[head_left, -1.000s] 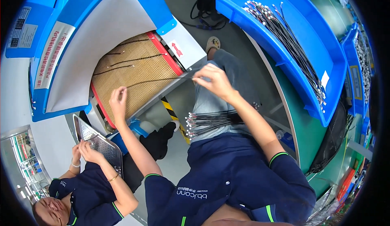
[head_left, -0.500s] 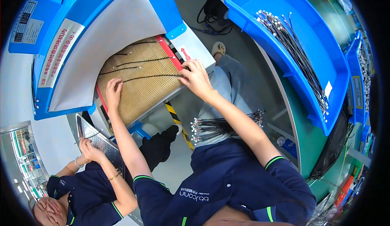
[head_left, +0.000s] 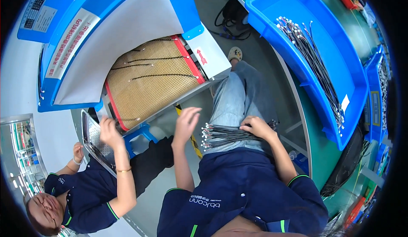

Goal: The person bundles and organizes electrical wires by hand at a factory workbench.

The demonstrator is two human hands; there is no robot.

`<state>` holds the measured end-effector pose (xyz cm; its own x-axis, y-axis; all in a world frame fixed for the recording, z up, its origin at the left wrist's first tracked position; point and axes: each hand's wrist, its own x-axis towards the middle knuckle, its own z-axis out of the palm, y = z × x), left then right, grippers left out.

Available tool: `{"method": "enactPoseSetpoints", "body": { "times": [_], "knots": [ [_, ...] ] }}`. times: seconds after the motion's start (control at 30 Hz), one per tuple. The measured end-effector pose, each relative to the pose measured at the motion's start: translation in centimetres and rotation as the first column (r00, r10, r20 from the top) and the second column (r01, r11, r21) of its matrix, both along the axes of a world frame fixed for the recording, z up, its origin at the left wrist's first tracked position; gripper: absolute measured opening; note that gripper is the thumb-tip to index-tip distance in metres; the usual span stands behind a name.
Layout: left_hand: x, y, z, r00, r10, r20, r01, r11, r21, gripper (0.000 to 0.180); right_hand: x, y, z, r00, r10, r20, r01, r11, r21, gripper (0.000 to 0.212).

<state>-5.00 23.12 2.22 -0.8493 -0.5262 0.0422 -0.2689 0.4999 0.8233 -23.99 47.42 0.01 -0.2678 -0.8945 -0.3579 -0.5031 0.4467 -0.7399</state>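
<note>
A bundle of thin black cables (head_left: pixel 227 135) with small white connectors lies across my lap. At the bundle's right part, my right hand (head_left: pixel 257 127) rests with its fingers curled closed on the cables; how many it grips is hidden. My left hand (head_left: pixel 187 122) hovers left of the bundle, fingers stretched out and holding nothing. Beyond my hands, several black cables lie spaced apart on the tan mesh conveyor belt (head_left: pixel 157 90). The nearest long one, a black cable (head_left: pixel 163 75), reaches toward the belt's red right edge.
A blue and white machine hood (head_left: pixel 123 41) covers the belt's far part. At left, a co-worker's hand (head_left: pixel 110 132) is near the belt's corner, beside a perforated metal tray (head_left: pixel 98 139). A blue bin (head_left: pixel 316 20) of cables stands on the green table (head_left: pixel 293 88) at right.
Both my hands have left the belt and come back toward my lap, leaving a cable on the mesh. The co-worker's hands have moved apart, one toward the belt.
</note>
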Motion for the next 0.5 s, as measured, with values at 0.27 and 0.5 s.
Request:
{"method": "enactPoseSetpoints", "body": {
  "times": [0.27, 0.5],
  "knots": [
    [2.3, 3.5, -1.3, 0.975, -0.197, 0.105, 0.191, 0.979, 0.063, 0.027, 2.9, -1.3, 1.4, 0.991, -0.095, 0.093, 0.102, 0.992, -0.080, 0.021],
    [7.9, 0.7, -0.1, 0.981, -0.160, 0.113, 0.163, 0.986, -0.017, 0.018, 7.6, -4.3, 5.7, 0.966, -0.169, 0.193, 0.196, 0.972, -0.128, 0.016]
  ]
}}
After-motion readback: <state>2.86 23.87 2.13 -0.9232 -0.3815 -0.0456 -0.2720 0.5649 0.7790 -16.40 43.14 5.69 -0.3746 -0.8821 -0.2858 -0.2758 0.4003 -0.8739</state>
